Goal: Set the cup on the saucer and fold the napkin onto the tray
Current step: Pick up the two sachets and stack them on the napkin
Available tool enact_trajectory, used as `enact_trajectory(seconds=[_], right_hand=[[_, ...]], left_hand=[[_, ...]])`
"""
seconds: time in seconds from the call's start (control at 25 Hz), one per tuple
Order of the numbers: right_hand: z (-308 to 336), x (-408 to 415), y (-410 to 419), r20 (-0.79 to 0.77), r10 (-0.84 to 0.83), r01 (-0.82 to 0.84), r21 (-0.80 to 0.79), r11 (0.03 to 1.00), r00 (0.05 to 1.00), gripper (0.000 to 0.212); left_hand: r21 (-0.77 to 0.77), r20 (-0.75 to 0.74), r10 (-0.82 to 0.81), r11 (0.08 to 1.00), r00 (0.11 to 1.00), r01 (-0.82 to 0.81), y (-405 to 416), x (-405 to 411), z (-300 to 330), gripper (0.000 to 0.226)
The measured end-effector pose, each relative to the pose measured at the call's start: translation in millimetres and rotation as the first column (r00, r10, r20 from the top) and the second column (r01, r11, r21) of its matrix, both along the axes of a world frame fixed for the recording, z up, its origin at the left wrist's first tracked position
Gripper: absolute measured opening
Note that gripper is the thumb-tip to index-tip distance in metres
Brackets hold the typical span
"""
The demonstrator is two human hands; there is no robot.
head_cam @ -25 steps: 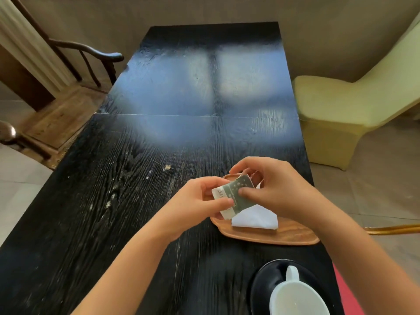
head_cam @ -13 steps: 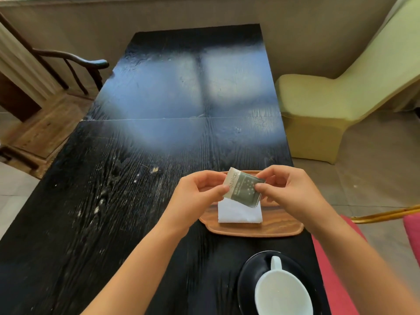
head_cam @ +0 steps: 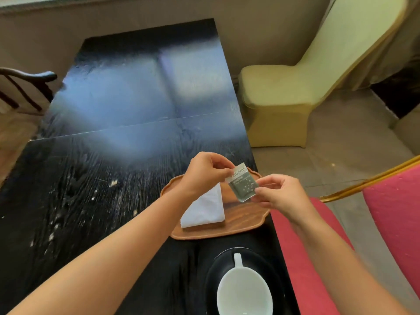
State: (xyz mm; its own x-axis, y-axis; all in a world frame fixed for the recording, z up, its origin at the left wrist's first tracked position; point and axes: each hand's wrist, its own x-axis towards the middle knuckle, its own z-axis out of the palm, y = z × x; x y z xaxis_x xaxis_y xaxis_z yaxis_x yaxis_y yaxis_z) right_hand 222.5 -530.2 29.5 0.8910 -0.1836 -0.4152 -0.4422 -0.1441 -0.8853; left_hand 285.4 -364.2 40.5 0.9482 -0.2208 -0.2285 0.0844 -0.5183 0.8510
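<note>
A white cup (head_cam: pixel 244 292) stands on a black saucer (head_cam: pixel 212 276) at the table's near right edge, handle pointing away from me. Beyond it lies a wooden tray (head_cam: pixel 241 219) with a folded white napkin (head_cam: pixel 204 210) on its left half. Above the tray both hands hold a small grey-green sachet (head_cam: pixel 243 186) with white print. My left hand (head_cam: pixel 204 171) pinches its top left corner. My right hand (head_cam: pixel 280 194) pinches its lower right edge. The sachet hangs tilted over the tray's right part.
The long black table (head_cam: pixel 113 137) stretches away, with pale specks on its left half. A pale yellow covered chair (head_cam: pixel 284 92) stands to the right, a pink chair (head_cam: pixel 391 223) with gold frame is near right, and a dark wooden chair (head_cam: pixel 25 87) is far left.
The view has swung to the right and the hands have shifted right over the tray. The sachet now sits further from the napkin, held by opposite corners.
</note>
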Motion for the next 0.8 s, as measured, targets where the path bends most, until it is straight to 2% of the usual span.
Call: enact_trajectory(seconds=[0.12,0.24,0.32,0.48,0.6,0.8], right_hand=[[-26.8,6.3,-2.2,-0.093,-0.036,0.034,-0.027,0.999,0.995,0.010],[-57.5,14.6,3.4,-0.109,-0.010,-0.019,-0.267,0.964,0.994,0.014],[-69.8,17.3,8.3,-0.110,0.022,-0.065,-0.405,0.912,0.994,0.014],[-78.0,19.4,11.2,-0.132,0.070,-0.133,-0.566,0.814,0.989,0.008],[-79.2,18.7,11.3,-0.114,0.098,-0.148,-0.624,0.767,0.989,0.007],[-77.7,15.9,13.2,-0.124,0.101,-0.157,-0.620,0.769,0.987,0.008]], left_hand=[[0.191,0.009,-0.128,0.974,0.992,0.124,-16.9,19.5,-18.1,0.010],[0.387,-0.016,-0.243,0.893,0.970,0.230,-25.7,34.0,-39.6,0.012],[0.452,-0.050,-0.278,0.850,0.959,0.270,-28.5,40.1,-54.7,0.013],[0.503,-0.057,-0.290,0.818,0.955,0.278,-33.4,44.7,-73.1,0.014],[0.509,-0.042,-0.306,0.813,0.951,0.284,-35.1,46.7,-76.4,0.013],[0.531,-0.035,-0.344,0.789,0.938,0.309,-35.6,44.5,-76.0,0.014]])
